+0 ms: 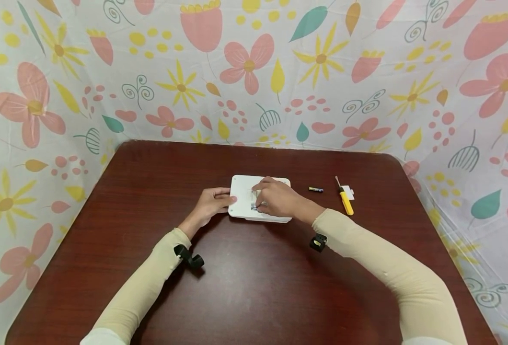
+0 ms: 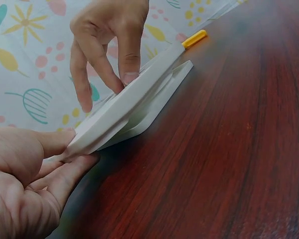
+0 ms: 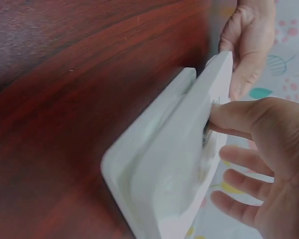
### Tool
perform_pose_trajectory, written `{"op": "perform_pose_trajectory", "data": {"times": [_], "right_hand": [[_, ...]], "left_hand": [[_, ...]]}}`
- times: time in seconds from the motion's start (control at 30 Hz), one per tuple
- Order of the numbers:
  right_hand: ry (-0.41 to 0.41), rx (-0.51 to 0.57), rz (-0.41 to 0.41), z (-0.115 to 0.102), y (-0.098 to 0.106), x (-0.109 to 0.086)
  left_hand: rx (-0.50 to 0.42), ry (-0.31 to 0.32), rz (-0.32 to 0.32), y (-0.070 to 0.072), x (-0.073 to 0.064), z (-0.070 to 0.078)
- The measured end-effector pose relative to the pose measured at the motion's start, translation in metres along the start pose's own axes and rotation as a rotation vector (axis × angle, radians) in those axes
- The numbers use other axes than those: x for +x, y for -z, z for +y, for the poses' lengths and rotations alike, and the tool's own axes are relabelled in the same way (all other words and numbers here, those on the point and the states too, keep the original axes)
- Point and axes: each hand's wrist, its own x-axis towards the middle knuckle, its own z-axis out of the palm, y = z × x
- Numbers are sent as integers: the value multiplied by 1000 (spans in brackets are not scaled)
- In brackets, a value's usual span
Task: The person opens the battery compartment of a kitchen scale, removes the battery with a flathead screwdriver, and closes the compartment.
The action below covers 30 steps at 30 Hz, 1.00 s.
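Observation:
A flat white device (image 1: 242, 194) with rounded corners, like a kitchen scale turned underside up, sits towards the back of the table. Its lower layer (image 2: 157, 107) shows in the left wrist view. My left hand (image 1: 211, 205) grips its left edge, thumb on top and fingers beneath. Over the small recess (image 1: 254, 195) in its middle is my right hand (image 1: 280, 197). The thumb and index fingertips reach into that recess beside something dark (image 3: 206, 132), the other fingers spread above. I cannot tell whether they pinch it.
To the right of the device lies a small battery (image 1: 316, 189). Further right, a screwdriver (image 1: 346, 200) with a yellow handle lies across a small white plastic piece (image 1: 350, 192). A flowered cloth (image 1: 254, 115) hangs behind the dark wooden table (image 1: 245, 287).

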Motion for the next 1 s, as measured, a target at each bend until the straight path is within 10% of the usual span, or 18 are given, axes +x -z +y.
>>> {"op": "perform_pose_trajectory", "data": {"times": [0.57,1.0], "right_hand": [[-104,-28,-219,-11,14,24],[44,-127,-191,-5,10,18]], "left_hand": [[-6,6,12,1,2,0],[-17,-1,8,-1,1,0]]}}
